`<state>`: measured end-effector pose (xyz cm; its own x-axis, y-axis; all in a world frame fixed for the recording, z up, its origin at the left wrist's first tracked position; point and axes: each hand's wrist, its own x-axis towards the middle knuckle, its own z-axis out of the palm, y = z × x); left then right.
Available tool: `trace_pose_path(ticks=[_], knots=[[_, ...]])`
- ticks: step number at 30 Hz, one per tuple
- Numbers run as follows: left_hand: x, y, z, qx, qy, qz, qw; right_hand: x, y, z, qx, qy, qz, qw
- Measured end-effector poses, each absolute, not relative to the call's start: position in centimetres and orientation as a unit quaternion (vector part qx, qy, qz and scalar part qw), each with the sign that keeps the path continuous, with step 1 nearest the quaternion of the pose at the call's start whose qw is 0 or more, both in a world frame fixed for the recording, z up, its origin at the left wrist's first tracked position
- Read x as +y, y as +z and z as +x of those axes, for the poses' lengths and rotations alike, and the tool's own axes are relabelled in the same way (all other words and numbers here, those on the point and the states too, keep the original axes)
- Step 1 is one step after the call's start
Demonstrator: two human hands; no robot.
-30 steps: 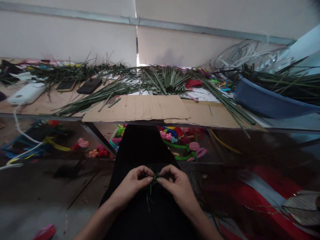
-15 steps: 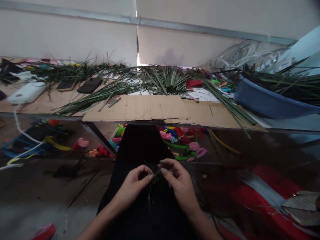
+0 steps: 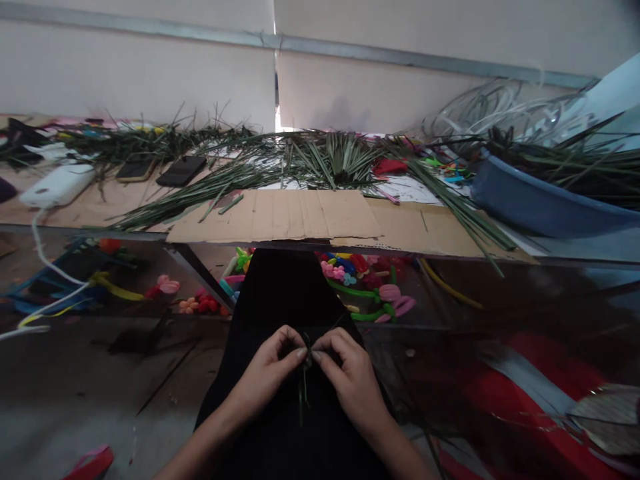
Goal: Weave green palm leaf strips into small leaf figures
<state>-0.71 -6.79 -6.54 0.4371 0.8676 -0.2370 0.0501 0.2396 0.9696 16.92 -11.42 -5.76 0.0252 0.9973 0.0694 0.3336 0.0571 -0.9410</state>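
Over my black-clothed lap, my left hand and my right hand meet fingertip to fingertip. Both pinch a small knot of thin green leaf strips, whose loose ends hang down between the hands. The fingers of each hand are curled closed around the strips. Ahead, a low table topped with flattened cardboard carries a spread of long green palm leaves.
On the table's left lie a white power bank and two dark phones. A blue tub full of leaves stands at the right. Colourful balloon shapes lie under the table. Red cloth covers the floor at right.
Both hands stay pinched on the leaf strips and shift slightly. The right hand lifted and turned half a second ago, then came back level with the left.
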Motion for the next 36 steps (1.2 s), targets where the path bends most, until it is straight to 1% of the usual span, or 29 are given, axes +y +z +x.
trace_pose_path(ticks=[7,17,25,29,36], knots=[[-6.5,-6.9,-0.6,0.453,0.318,0.516,0.654,-11.8,-5.8,16.7,-0.608,0.359,-0.556,0.438],[-6.5,-6.8,-1.0,0.457,0.323,0.497,0.663,-12.1,-5.4,17.1,-0.669,0.351,-0.514,0.407],[-6.7,-5.6,-0.9,0.459,0.325,0.562,0.607,-11.9,-5.4,17.4,-0.629,0.406,-0.510,0.424],[-6.9,-5.1,-0.9,0.451,0.328,0.595,0.579,-11.6,-5.4,17.4,-0.597,0.409,-0.535,0.436],[-7.2,-4.9,-1.1,0.445,0.322,0.631,0.547,-11.4,-5.6,17.2,-0.573,0.414,-0.581,0.404]])
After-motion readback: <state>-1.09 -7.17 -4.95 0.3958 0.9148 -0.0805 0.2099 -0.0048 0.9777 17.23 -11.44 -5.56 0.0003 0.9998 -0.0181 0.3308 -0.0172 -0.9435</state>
